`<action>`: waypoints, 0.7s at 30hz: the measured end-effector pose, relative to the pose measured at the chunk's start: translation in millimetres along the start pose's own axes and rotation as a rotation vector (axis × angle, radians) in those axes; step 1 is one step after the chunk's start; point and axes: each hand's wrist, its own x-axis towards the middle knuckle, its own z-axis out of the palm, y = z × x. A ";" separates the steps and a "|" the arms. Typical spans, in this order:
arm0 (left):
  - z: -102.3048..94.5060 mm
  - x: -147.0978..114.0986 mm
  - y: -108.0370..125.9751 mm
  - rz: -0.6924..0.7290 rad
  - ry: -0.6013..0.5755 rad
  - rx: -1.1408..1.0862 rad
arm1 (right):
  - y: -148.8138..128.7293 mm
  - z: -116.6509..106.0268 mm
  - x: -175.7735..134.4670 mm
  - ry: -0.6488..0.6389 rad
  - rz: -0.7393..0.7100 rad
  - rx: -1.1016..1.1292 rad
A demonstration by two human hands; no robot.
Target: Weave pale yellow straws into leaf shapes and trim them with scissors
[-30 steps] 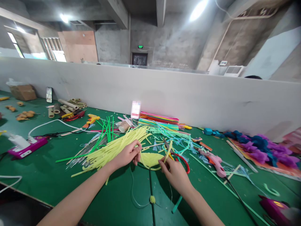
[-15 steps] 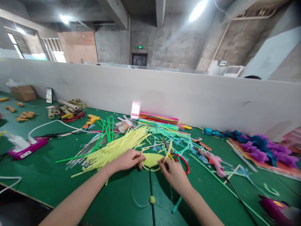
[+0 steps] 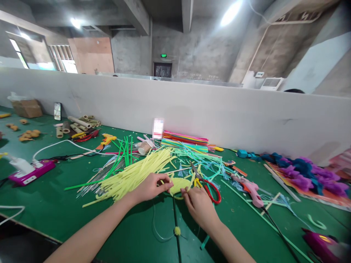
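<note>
Low over the green table, between my two hands, is a pale yellow fuzzy oval piece (image 3: 179,183) with a pipe cleaner curving round its lower edge. My left hand (image 3: 156,187) pinches the pipe cleaner at the piece's left side. On the right side, my right hand (image 3: 199,201) is closed on the same pipe cleaner, whose end sticks up past the fingers. Red-handled scissors (image 3: 214,190) lie just beyond my right hand. A small yellow pompom (image 3: 177,231) rests nearer me, beside a thin clear thread. Part of the oval piece is hidden by my fingers.
Left of my hands spreads a pile of yellow pipe cleaners (image 3: 137,173), with green ones (image 3: 126,151) behind. A pink glue gun (image 3: 253,191) lies right, a yellow glue gun (image 3: 108,138) back left. A purple power strip (image 3: 33,173) sits far left. A grey partition (image 3: 219,117) rises behind.
My hands have come closer together: the left moved slightly right, the right slightly left and lower. The curved pipe cleaner now sits tighter against the oval piece.
</note>
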 end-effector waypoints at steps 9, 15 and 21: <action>6.9 2.5 3.1 0.012 0.059 -0.109 | -12.4 6.8 -0.5 0.001 -0.131 -0.024; 10.8 1.3 6.3 0.068 0.070 -0.093 | -19.5 8.5 -2.6 -0.021 -0.148 0.018; 16.8 -2.5 12.6 0.130 0.160 -0.015 | -19.6 9.3 -1.2 -0.010 -0.161 -0.001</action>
